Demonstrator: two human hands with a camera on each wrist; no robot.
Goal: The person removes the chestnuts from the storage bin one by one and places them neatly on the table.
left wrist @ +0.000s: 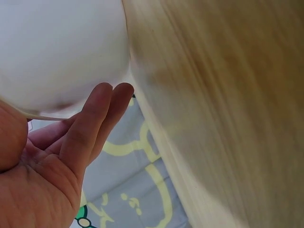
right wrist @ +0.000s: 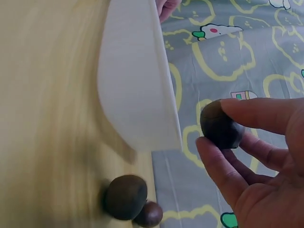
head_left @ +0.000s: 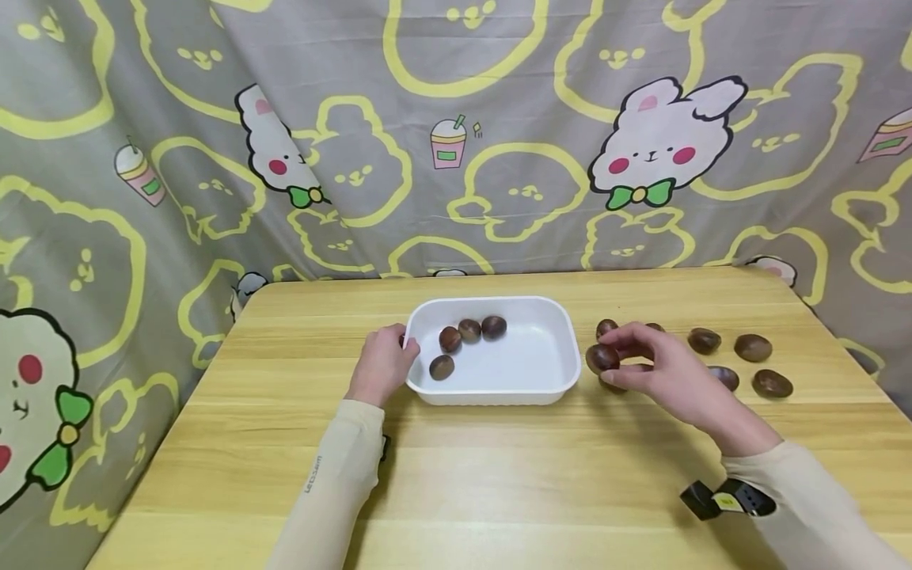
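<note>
A white plastic tray (head_left: 527, 356) stands mid-table with several brown chestnuts (head_left: 469, 329) in its left half. My left hand (head_left: 382, 362) grips the tray's left rim, thumb over the edge and the other fingers along the outside wall (left wrist: 71, 47). Just right of the tray, my right hand (head_left: 666, 372) pinches a dark chestnut (right wrist: 219, 124) between thumb and fingertips, raised above the table. Below it in the right wrist view lie a chestnut (right wrist: 126, 197) and a smaller-looking one (right wrist: 148, 214) beside it.
More chestnuts (head_left: 753, 347) lie scattered on the wooden table (head_left: 456, 483) around and beyond my right hand. A patterned grey curtain (head_left: 513, 119) hangs behind the table and along its left side. A black strap device (head_left: 734, 500) sits at my right wrist.
</note>
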